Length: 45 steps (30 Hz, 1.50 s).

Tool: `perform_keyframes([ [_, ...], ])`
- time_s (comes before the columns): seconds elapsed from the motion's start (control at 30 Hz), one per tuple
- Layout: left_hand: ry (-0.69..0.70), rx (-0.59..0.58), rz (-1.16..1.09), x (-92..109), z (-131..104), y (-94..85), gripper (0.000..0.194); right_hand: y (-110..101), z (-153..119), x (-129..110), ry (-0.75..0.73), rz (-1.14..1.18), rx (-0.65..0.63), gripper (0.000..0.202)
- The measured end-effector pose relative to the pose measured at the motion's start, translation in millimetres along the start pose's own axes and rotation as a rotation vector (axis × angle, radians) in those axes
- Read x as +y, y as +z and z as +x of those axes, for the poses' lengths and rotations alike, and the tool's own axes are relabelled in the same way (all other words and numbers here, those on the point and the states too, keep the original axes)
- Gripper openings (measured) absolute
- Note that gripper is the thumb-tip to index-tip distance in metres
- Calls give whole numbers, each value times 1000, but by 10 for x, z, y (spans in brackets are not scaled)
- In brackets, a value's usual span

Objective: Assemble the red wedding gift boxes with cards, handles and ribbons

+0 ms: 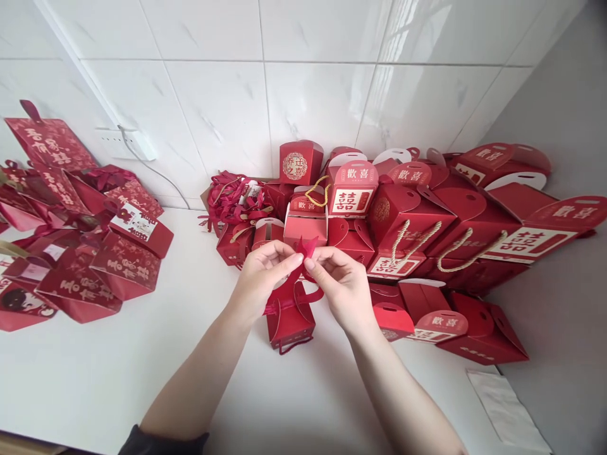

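Observation:
Both thumbs and forefingers pinch a dark red ribbon (307, 246) at its ends, just above a small red gift box (291, 323). My left hand (269, 273) is closed on the ribbon from the left side. Close against it, my right hand (342, 283) grips the ribbon from the right. A loop of the same ribbon hangs down around the upper part of the box, which stands upright on the white table (199, 354). Dark red cord shows at the box's lower front edge. The fingers partly hide how the ribbon ends cross.
Many red boxes (412, 208), some with gold rope handles, are stacked along the wall and to the right. A heap of ribbons (237, 199) lies at the back. Decorated red boxes (126, 265) cover the left side. A tissue pack (505, 407) lies at front right.

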State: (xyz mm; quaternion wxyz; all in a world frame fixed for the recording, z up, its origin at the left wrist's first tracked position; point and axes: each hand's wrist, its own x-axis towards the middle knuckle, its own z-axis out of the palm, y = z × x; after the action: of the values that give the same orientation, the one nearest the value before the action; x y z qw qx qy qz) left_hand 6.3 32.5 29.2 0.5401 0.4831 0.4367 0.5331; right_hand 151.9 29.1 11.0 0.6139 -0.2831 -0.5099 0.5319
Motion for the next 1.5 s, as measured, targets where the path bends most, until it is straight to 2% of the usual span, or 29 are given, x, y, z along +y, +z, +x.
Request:
perform_keyframes([
  [0.5,76,51,49,-42,-17,54,31,-14,6,3,62,-7,-36,8],
  [0.77,147,17,80,-75,-27,89,28,-25,17,-20,37,-56,-36,16],
  [0.83,168,-52,98,-38,8,-2,23,-47,19,-36,25,-67,-34,15],
  [0.9,207,-224,114,0,85,-172,26,-69,23,-89,-3,-95,-20,16],
  [1.0,262,-631,229,-29,235,-480,77,-78,41,-243,-81,-140,-4,17],
  [1.03,264,-731,294,-74,276,-565,92,-72,51,-304,-107,-151,-14,17],
  [1.07,252,-782,366,-136,306,-630,99,-61,62,-364,-130,-162,-25,16],
  [1.2,151,-817,535,-453,318,-701,93,10,94,-520,-215,-195,-59,15],
  [1.33,156,-765,500,-675,279,-679,88,48,106,-498,-232,-217,-60,15],
  [1.43,140,-748,436,-756,274,-707,73,39,111,-441,-209,-219,-43,16],
  [1.5,106,-780,377,-800,275,-731,62,32,115,-419,-205,-213,-33,15],
])
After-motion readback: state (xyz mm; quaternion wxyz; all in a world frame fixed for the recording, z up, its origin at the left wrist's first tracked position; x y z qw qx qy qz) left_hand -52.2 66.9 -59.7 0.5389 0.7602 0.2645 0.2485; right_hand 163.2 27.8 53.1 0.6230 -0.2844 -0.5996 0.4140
